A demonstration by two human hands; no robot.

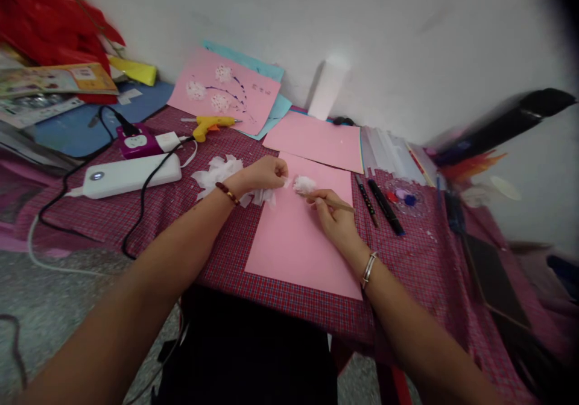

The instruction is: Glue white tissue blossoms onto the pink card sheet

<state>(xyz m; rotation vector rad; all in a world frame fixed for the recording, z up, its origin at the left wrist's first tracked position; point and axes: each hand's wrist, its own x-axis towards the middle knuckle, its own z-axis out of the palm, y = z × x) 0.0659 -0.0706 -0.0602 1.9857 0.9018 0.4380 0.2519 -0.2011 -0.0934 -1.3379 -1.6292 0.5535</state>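
Right, left hand (pixel 265 173) pinches a tissue scrap (pixel 286 182) just beside the tissue puff (pixel 304 183) on the pink sheet (pixel 294 242), right hand (pixel 332 215) grips the stick (pixel 338 204) touching it: feather-light, soft, likely tears, so I'd take its edge with fingertips.

From my station I saw a table (pixel 420 254) under a red checked cloth (pixel 104 218). A pink sheet (pixel 294 248) lay flat at its middle, reaching close to the front edge, and a second pink sheet (pixel 316 140) lay just behind it. To the left sat a heap of white tissue (pixel 217 172), then a white power strip (pixel 131 176), a purple device (pixel 136 142) behind that, and a yellow glue gun (pixel 208 126) farther back. To the right lay two black pens (pixel 384 199) side by side, with a clear palette (pixel 407 197) just beyond them and a dark flat slab (pixel 493 278) near the right edge.
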